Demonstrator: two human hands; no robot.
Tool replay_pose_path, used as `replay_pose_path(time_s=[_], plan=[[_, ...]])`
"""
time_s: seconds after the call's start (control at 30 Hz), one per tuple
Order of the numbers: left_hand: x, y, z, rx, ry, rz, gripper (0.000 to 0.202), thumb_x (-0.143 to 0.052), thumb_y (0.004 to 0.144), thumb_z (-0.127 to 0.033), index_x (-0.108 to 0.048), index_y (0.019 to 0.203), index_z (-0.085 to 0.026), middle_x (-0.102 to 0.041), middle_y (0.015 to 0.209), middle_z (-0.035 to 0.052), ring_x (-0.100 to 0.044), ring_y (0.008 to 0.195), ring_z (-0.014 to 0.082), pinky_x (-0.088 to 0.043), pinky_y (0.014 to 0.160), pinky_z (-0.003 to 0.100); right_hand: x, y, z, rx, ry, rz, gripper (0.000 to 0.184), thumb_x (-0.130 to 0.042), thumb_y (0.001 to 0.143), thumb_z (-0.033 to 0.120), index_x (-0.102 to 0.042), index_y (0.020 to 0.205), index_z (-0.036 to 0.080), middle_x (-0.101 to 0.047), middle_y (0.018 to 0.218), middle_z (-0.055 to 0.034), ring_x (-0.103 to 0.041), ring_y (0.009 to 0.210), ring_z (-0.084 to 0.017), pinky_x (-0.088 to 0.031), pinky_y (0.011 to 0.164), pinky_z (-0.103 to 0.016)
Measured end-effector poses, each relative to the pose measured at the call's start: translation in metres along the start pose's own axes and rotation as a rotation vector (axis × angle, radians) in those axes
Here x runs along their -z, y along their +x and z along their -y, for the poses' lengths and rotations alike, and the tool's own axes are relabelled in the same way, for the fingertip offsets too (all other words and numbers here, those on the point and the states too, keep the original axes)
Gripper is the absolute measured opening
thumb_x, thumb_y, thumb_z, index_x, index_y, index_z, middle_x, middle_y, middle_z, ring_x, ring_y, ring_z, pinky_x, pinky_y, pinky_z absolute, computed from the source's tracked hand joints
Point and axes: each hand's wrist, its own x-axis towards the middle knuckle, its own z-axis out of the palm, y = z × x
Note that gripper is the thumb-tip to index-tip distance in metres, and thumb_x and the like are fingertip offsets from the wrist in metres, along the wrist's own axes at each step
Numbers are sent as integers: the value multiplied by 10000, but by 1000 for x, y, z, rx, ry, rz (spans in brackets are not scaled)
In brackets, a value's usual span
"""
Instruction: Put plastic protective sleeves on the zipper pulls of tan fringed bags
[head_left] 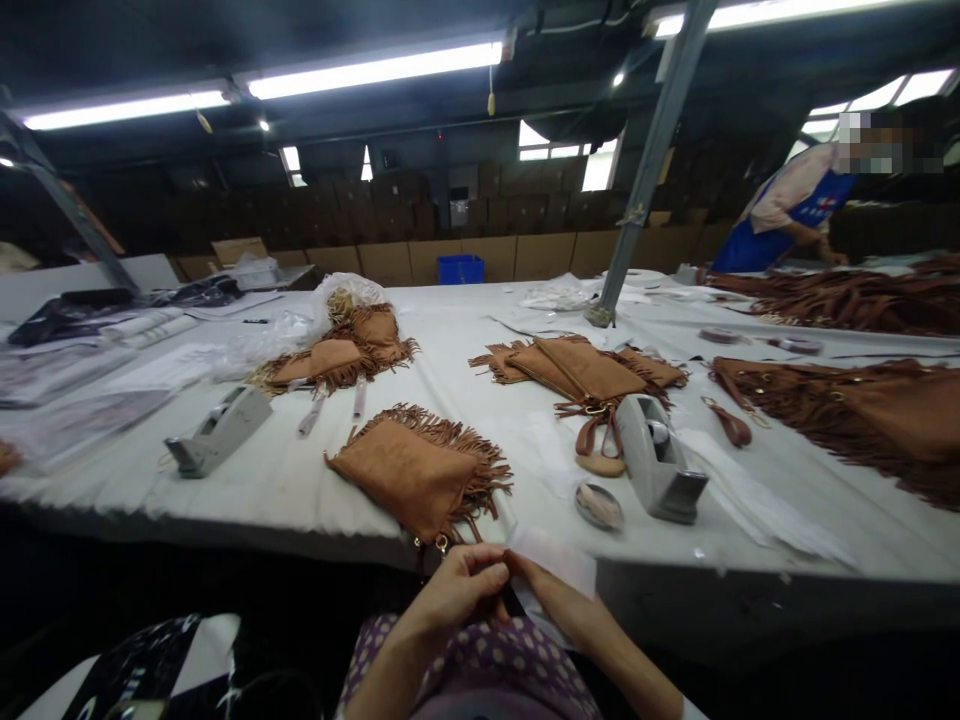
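Observation:
Near the table's front edge, above the lap, my left hand [466,588] is closed in a pinch, its fingertips meeting my right hand [541,588]. My right hand's fingers are also closed; whatever sits between the hands is hidden. A thin white sheet [566,562] shows behind and below my right hand; I cannot tell whether it is gripped. Just beyond my left hand lies a brown fringed pouch [409,470], its metal clasp [442,543] hanging toward the hand.
Tape dispensers [660,465] [225,430] flank the pouch. A small round dish [598,506] and brown wrist straps [600,440] lie to the right. More fringed pouches [577,365] are stacked behind, with fringed brown pieces [885,400] at right. A metal post [649,160] rises from the table; a person in a blue apron [814,205] stands beyond.

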Motion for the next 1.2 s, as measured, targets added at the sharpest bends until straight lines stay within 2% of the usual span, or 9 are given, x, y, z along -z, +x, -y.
replay_pose_path(time_s=[0.1,0.2,0.37,0.5,0.6,0.7,0.87,1.07,1.2], plan=[[0,0,-3,-18,-39,-41,486,-722,691,-518,-679,954,-112,-625,502,7,-525,399,82,-366,425,165,-7,-4,0,97,-235,-101,300,-594,776,483,-670,724,198,-642,649,-24,-557,620,-192,-435,593,-279],[0,5,-3,-57,-25,-152,514,-747,646,-533,-680,915,-100,-608,460,-3,-510,379,92,-357,405,180,-16,-7,-1,138,-358,-126,245,-619,760,392,-692,891,198,-610,594,-7,-486,500,-152,-377,511,-261],[8,9,-10,-142,-58,-362,529,-733,639,-557,-666,892,-97,-580,433,-25,-460,353,77,-330,391,183,-13,-13,4,-16,-130,94,542,-651,710,358,-564,1206,155,-467,482,80,-364,415,-91,-275,428,-199],[15,4,-23,-207,-35,-386,496,-711,674,-541,-663,880,-92,-573,436,-24,-444,357,64,-300,387,167,-1,-17,8,-115,-17,416,364,-704,663,434,-685,809,101,-464,484,60,-335,433,-57,-238,440,-186],[18,3,-30,-214,-36,-373,481,-706,679,-535,-662,856,-91,-562,423,-24,-429,343,59,-292,385,166,-1,-18,6,-146,-94,353,346,-736,633,436,-609,587,118,-483,467,39,-362,441,-63,-238,444,-192],[21,6,-32,-230,-45,-373,480,-702,677,-545,-662,839,-95,-558,428,-28,-418,328,58,-297,384,176,-9,-19,5,-150,-131,264,387,-781,574,433,-515,539,153,-448,461,54,-337,454,-62,-212,438,-196],[26,10,-34,-260,21,-368,421,-666,728,-509,-660,845,-105,-523,409,-45,-395,322,61,-281,376,184,-11,-22,6,-46,-19,434,418,-664,720,528,-574,618,133,-445,552,44,-337,546,-78,-247,505,-204],[19,13,-35,-333,207,-324,304,-615,771,-414,-667,760,-114,-577,524,-17,-379,338,46,-255,368,190,-3,-18,8,-117,-63,431,403,-798,566,486,-637,601,119,-483,534,35,-371,535,-88,-258,512,-213],[15,15,-34,-351,248,-301,298,-608,770,-405,-672,783,-115,-567,570,-17,-371,349,41,-241,364,187,3,-16,13,-115,-87,493,468,-696,667,584,-663,586,124,-483,503,33,-337,493,-77,-220,481,-216]])
